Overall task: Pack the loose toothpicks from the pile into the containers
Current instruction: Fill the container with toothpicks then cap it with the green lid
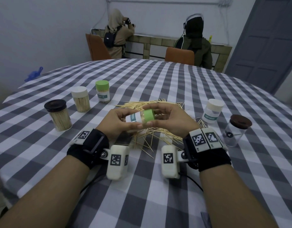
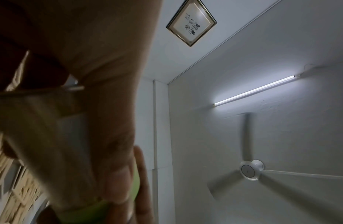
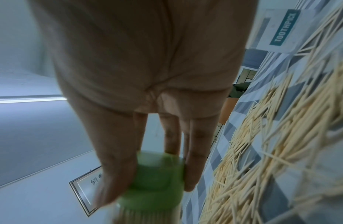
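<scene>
I hold a toothpick container (image 1: 137, 118) sideways above the loose toothpick pile (image 1: 151, 135). It is clear, filled with toothpicks, and has a white and teal label. My left hand (image 1: 123, 120) grips its body. My right hand (image 1: 160, 116) grips the green lid (image 1: 149, 114) on its right end; in the right wrist view the thumb and fingers (image 3: 195, 166) curl round the green lid (image 3: 157, 178). The left wrist view shows only my palm and a sliver of green lid (image 2: 135, 188).
On the checked tablecloth (image 1: 158, 79), left of the pile, stand a dark-lidded jar (image 1: 59, 115), a white-lidded jar (image 1: 80, 99) and a green-lidded jar (image 1: 102, 91), all full. To the right are a white-lidded container (image 1: 211, 113) and a brown-lidded jar (image 1: 235, 130). Two people sit beyond the table.
</scene>
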